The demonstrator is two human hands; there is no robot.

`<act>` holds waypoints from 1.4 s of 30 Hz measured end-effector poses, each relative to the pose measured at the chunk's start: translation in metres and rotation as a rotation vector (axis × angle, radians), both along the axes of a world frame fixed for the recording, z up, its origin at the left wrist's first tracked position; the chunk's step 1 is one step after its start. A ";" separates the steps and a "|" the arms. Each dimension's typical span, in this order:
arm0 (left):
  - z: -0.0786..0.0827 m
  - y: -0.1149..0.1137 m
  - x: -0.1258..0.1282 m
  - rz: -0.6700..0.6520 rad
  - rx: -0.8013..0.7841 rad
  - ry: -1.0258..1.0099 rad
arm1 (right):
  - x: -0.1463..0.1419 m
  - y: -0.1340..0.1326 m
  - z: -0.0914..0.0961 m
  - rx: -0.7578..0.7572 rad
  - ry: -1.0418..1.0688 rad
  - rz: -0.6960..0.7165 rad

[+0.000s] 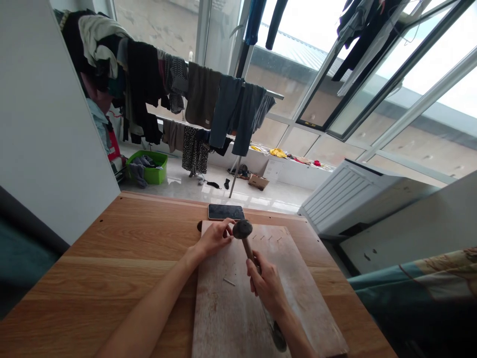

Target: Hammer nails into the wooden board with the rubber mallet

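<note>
My right hand (pixel 266 281) is wrapped round the handle of a hammer (pixel 242 229), its dark round head raised above the board. Beside that head, my left hand (pixel 216 237) rests at the far left part of the wooden board (pixel 219 318), thumb and fingers pinched together; whatever they hold is too small to make out. Several thin nails (pixel 262 237) stand in a row near the board's far edge, right of the hammer head, some leaning. One loose nail (pixel 229 282) lies flat on the board, left of my right hand.
The board lies on a wood-grain table (pixel 149 238). A phone (pixel 225 212) lies just past the board's far edge. Beyond the table stand a clothes rack with hanging trousers (pixel 244 119), a green basin (pixel 156 174) and a white ridged appliance (pixel 335 199). A curtain (pixel 417 278) hangs at right.
</note>
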State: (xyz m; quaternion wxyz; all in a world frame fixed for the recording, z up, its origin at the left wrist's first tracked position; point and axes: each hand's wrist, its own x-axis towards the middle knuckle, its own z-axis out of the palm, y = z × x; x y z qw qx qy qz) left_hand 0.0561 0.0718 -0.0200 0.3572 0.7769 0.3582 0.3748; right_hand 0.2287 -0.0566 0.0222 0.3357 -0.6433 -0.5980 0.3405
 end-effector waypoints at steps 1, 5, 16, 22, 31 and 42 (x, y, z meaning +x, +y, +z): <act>0.000 0.000 0.000 0.000 -0.006 0.000 | 0.002 -0.001 -0.001 0.000 -0.001 -0.003; 0.015 -0.010 -0.008 0.050 0.052 0.085 | 0.014 -0.011 -0.008 -0.043 0.079 -0.019; 0.054 -0.107 -0.009 -0.287 0.456 0.850 | 0.038 -0.042 -0.033 -0.127 0.190 -0.084; 0.052 -0.089 -0.008 -0.346 0.351 0.815 | 0.035 -0.040 -0.029 -0.127 0.232 -0.090; 0.041 -0.026 -0.032 -0.025 0.014 0.413 | 0.035 -0.041 -0.031 -0.134 0.249 -0.093; 0.042 -0.021 -0.026 0.060 0.077 0.591 | 0.035 -0.041 -0.031 -0.143 0.244 -0.076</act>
